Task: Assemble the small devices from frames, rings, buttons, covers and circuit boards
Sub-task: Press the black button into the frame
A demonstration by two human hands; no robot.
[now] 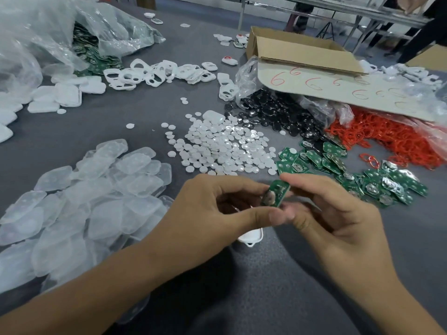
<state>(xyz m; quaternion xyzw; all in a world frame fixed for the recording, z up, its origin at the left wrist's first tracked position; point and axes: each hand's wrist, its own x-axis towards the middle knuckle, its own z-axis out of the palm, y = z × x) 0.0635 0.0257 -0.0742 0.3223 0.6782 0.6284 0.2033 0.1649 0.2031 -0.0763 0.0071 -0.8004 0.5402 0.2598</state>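
Observation:
A small green circuit board (275, 193) with a round metal cell is held above the grey table, pinched between both hands. My left hand (212, 211) grips it from the left with thumb and curled fingers. My right hand (338, 213) pinches its right edge. A white cover piece (251, 236) lies on the table under my left hand, mostly hidden. More green boards (377, 184) are heaped at the right. White round buttons (225, 148) lie ahead, and red rings (387, 139) lie at the far right. White frames (157, 73) sit further back.
Clear soft covers (96, 189) are piled at the left. Black round discs (278, 114) spill from a bag beside a tipped cardboard box (302, 54). Plastic bags (48, 32) with boards fill the back left. White solid shells (60, 95) lie at the left.

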